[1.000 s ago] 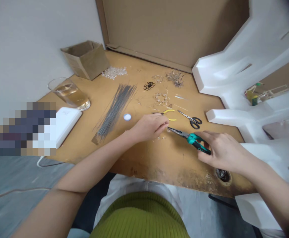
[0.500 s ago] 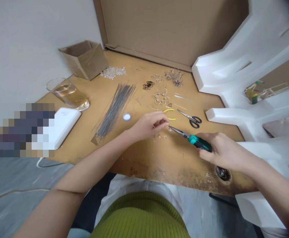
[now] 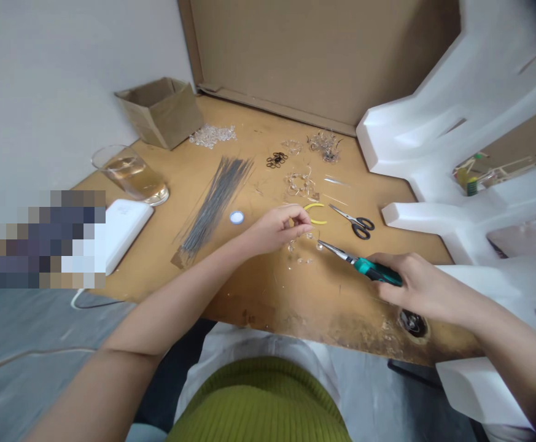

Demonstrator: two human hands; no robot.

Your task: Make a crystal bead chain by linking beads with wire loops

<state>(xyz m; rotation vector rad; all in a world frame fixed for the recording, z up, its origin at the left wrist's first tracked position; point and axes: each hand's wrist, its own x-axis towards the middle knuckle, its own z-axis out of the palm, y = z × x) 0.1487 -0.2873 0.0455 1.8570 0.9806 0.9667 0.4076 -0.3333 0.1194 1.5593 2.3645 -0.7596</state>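
My left hand (image 3: 287, 226) is closed in a pinch over the table, with a thin wire strung with clear beads (image 3: 301, 261) hanging in a curve below its fingertips. My right hand (image 3: 408, 283) grips needle-nose pliers (image 3: 364, 269) with green and black handles. The pliers' tip meets the wire end beside a clear bead, a short way right of the left fingertips; whether the jaws clamp the wire is too small to tell. Behind the left hand, the yellow handles of another tool (image 3: 316, 215) show in part. Black-handled scissors (image 3: 357, 224) lie to its right.
A bundle of grey wires (image 3: 217, 202) lies left of centre, near a small blue-rimmed disc (image 3: 236, 217). Beaded wire rings (image 3: 299, 184), black loops (image 3: 277, 160) and loose clear beads (image 3: 212, 135) lie farther back. A glass of liquid (image 3: 132, 178) stands left; white foam (image 3: 415, 215) borders the right.
My right hand has moved the pliers slightly right and down, away from the left fingertips. More of the beaded wire shows between the hands. The left hand stays nearly in place.
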